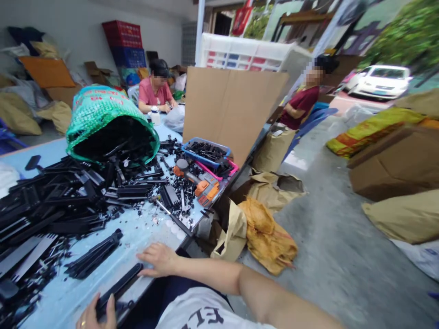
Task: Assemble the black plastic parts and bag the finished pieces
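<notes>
A long, narrow black plastic part (120, 284) lies near the table edge in front of me. My left hand (98, 314), wearing a ring, grips its near end between thumb and fingers. At the far end, my right hand (158, 260) has its fingers stretched out, with the thumb close to the part's tip. Whether that thumb touches it, I cannot tell. Beyond lies a small stack of similar black parts (94, 257). A large heap of black parts and metal strips (51, 196) covers the table's left side.
A green woven sack (113, 107) spills parts onto the blue table (144, 233). A hammer (173, 215), an orange power tool (206, 188) and a blue basket (206, 153) stand to the right. Two people sit farther back. Paper sacks and an orange sack (267, 237) lie on the floor.
</notes>
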`<state>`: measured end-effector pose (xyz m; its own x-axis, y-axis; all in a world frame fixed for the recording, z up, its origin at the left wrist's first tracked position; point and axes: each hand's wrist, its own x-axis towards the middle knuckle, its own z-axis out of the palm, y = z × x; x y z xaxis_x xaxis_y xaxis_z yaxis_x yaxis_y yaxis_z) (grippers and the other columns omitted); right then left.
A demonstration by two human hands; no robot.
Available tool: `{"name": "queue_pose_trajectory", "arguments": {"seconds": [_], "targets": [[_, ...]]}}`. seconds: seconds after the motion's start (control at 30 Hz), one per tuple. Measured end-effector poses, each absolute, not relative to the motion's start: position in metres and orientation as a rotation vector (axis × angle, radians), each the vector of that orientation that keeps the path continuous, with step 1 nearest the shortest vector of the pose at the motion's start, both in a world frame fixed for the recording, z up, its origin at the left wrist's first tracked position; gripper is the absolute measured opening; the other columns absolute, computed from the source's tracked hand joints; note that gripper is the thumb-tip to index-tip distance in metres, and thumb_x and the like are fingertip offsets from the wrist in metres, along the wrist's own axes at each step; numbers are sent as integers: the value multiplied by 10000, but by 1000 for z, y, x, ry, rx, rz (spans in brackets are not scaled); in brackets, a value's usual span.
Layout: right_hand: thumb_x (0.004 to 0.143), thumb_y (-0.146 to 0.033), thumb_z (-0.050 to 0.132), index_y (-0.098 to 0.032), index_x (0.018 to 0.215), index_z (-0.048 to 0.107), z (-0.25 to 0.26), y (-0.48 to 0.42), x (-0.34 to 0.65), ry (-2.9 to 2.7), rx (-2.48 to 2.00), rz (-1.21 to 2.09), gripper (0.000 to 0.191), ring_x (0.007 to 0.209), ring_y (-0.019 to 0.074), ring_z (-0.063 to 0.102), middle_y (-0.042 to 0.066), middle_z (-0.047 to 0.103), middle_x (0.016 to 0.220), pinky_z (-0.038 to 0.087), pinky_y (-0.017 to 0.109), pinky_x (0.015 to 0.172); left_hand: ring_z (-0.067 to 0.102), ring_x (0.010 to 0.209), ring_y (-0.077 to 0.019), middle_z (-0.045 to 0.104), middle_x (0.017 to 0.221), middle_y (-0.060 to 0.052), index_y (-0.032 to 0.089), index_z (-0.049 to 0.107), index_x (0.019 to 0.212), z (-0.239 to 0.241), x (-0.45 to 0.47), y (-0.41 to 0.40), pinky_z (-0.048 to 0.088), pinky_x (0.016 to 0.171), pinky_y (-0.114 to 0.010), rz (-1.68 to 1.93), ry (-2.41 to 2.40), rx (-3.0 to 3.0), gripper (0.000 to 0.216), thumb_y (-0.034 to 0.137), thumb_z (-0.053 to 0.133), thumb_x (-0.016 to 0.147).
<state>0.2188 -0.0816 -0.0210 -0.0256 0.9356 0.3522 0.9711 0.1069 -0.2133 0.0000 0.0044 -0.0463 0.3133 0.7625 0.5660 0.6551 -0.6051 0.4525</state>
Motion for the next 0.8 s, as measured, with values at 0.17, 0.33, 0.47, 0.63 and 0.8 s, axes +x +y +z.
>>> {"name": "queue_pose_trajectory", "arguments": {"seconds": [0.17,0.33,0.47,0.63,0.8], "targets": [[869,-385,525,-195,1016,596,16,-66,209,-2090,-1812,98,251,823,167,551,30,637,844,381,289,688,538,1027,-289,550,1116,-171,90,387,1316,-41,-10,1,437,899,-460,1107,1339,2277,600,444,418,833],[899,-361,478,-180,1088,578,30,-61,225,-1941,-1666,79,280,822,154,555,30,638,814,374,289,728,567,921,-260,505,1111,-179,74,350,1313,-48,-17,2,488,793,-447,1275,1424,2066,630,457,413,817],[848,-392,567,-189,963,616,1,-75,237,-2015,-1871,170,239,825,167,557,26,644,845,375,281,695,579,929,-258,510,1145,-184,85,315,1338,-49,-13,1,502,766,-435,1296,1302,2078,633,430,437,822],[810,-616,481,-187,1224,485,-25,-83,222,-1861,-1957,77,596,853,196,535,55,619,907,376,305,700,585,916,-236,546,1104,-171,87,393,1302,-40,-7,-3,503,774,-394,1280,1340,2228,521,353,436,856],[873,-484,479,-176,1028,575,-29,-85,214,-1914,-1913,-88,358,813,189,526,62,603,841,358,302,684,573,895,-215,580,982,-140,80,467,1231,-37,-8,-6,499,760,-350,1293,1363,2347,431,321,438,875]]}}
